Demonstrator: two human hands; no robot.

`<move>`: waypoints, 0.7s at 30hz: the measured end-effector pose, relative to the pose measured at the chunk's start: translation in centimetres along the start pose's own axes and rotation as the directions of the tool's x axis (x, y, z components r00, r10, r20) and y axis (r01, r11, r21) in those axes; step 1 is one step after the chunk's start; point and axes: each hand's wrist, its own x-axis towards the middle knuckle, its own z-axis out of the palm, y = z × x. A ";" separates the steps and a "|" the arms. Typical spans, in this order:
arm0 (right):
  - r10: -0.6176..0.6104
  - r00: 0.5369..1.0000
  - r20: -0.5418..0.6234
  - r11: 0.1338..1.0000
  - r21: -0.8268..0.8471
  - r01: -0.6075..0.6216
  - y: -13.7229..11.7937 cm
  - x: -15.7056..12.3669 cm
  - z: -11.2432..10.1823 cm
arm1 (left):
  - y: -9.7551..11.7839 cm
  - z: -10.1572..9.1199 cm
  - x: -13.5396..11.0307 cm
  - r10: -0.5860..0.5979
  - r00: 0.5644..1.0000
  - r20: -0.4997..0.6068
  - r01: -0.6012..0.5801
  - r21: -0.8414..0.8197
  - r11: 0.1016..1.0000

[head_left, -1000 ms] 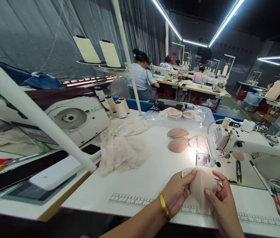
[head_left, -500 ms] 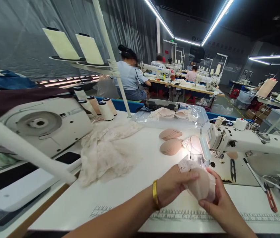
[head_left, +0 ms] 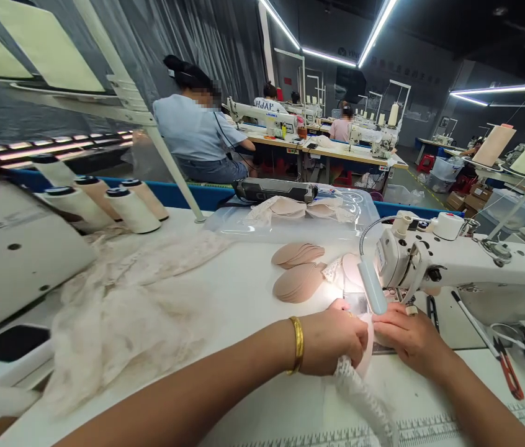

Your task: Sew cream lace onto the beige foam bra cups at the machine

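Observation:
Under the lit lamp of the sewing machine (head_left: 430, 257), my left hand (head_left: 334, 338) is closed round the edge of a pale pink bra cup (head_left: 368, 347). White lace trim (head_left: 360, 391) hangs from below that hand toward the table's front. My right hand (head_left: 409, 338) is at the cup's other side, close to the needle area, its fingers pressed together on the fabric. Its thumb and part of the cup are hidden. Two fanned stacks of beige cup pads (head_left: 297, 282) lie beyond my left hand, beside another lace-edged cup piece (head_left: 350, 268).
Sheer lace fabric (head_left: 132, 316) spreads across the table's left. Thread cones (head_left: 132, 208) stand behind it. A clear plastic lid (head_left: 225, 223) bears cup pieces at the back. Red-handled snips (head_left: 509, 372) lie at right, near a printed ruler (head_left: 430, 431). Co-workers sit farther off.
Both hands have carried the cup from in front of the machine to the needle area. The cup has turned, and the lace now hangs down. The camera view has shifted rightward.

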 end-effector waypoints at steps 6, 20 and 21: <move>0.081 0.993 0.088 0.996 0.018 -0.082 0.1 -0.5 -0.2 | 0.3 0.1 -0.2 -0.030 0.999 -0.016 0.030 0.001 1.000; 0.224 0.963 0.148 0.974 -0.066 -0.217 1.2 -1.5 1.0 | -0.3 1.2 0.4 -0.015 0.991 -0.136 0.022 0.047 0.999; 0.229 0.962 0.151 0.973 -0.072 -0.220 1.2 -1.6 1.0 | -0.4 1.3 0.4 -0.010 0.989 -0.150 0.018 0.048 0.999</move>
